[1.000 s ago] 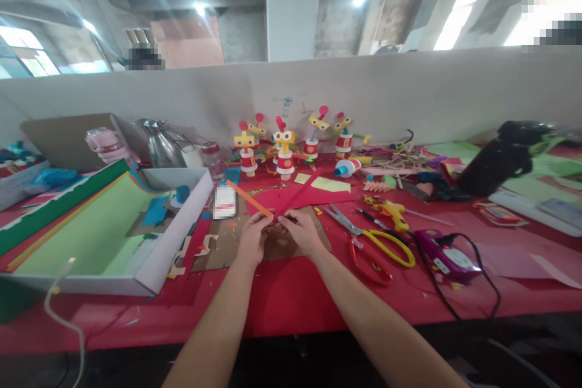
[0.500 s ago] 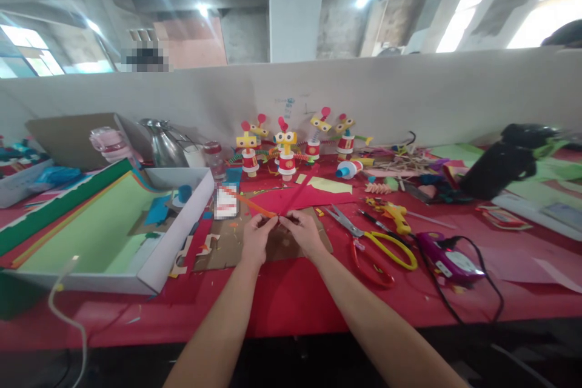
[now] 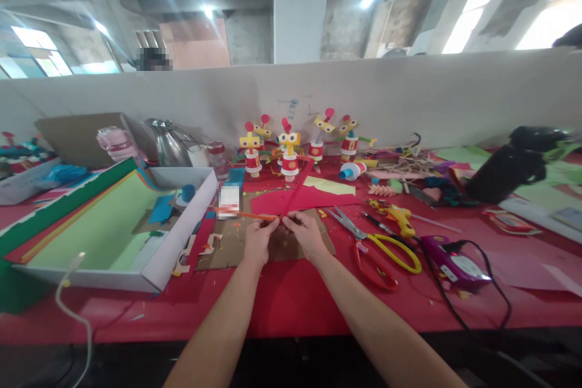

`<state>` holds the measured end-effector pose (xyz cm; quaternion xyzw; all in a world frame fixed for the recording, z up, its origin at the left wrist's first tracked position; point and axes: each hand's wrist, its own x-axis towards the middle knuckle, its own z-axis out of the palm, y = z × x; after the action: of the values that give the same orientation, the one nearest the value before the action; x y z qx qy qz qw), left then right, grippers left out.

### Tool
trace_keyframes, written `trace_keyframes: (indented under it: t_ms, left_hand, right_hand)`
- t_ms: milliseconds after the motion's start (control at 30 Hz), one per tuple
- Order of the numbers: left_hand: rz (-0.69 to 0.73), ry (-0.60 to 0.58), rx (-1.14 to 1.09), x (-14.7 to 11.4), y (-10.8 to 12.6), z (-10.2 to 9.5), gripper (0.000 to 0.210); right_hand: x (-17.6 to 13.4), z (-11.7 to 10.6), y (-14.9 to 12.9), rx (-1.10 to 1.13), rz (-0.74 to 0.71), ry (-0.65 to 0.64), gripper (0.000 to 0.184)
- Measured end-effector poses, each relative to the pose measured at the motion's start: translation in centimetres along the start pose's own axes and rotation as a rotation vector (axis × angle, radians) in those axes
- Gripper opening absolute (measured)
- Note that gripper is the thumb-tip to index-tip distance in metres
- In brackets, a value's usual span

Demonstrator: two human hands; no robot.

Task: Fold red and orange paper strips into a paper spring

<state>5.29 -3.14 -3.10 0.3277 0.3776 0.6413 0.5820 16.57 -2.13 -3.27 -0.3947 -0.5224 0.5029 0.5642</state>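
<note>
"What are my hands doing?"

"Your left hand has thumb and finger pinched on the inner end of an orange strip, which runs out leftward, nearly level. Your right hand pinches the lower end of a red strip that slants up and away to the right."

"Do the strips touch?"

"They come together between your fingertips, above the cardboard, but your fingers cover that spot. I can't tell whether one overlaps the other, or how your curled lower fingers sit."

"And the outer ends?"

"The orange one crosses a white item that is blurred into blocks, so its tip is hard to read; whether they touch, I can't tell. The red one passes over a red sheet, nearly the same colour, so its edges are faint there."

"What else is hard to see?"

"Your hands hide the middle of the cardboard. Behind the front row of paper figures, one at the back left is largely blocked. The scissors lie apart from your right hand, fully in view. At the far right, a green sheet is cut off by the frame."
</note>
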Motion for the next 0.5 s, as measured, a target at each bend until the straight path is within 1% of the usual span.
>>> trace_keyframes:
  t_ms: [133, 200, 300, 367, 500]
  left_hand:
    - [0.027, 0.001, 0.070, -0.1, -0.1, 0.0, 0.031]
    - [0.019, -0.006, 0.165, -0.3, 0.0, 0.0, 0.030]
    - [0.012, 0.037, 0.274, -0.4, 0.0, -0.1, 0.029]
    - [0.023, 0.047, 0.263, -0.3, 0.0, -0.2, 0.029]
    - [0.028, 0.020, 0.231, -0.2, -0.1, -0.3, 0.030]
  right_hand:
    - [0.1, -0.3, 0.4, -0.099, -0.050, 0.057, 0.024]
    - [0.2, -0.5, 0.7, -0.125, -0.064, 0.059, 0.023]
    - [0.3, -0.6, 1.1, -0.163, -0.077, 0.042, 0.024]
    - [0.4, -0.6, 1.1, -0.175, -0.077, 0.043, 0.025]
    - [0.2, -0.4, 0.8, -0.135, -0.066, 0.043, 0.025]
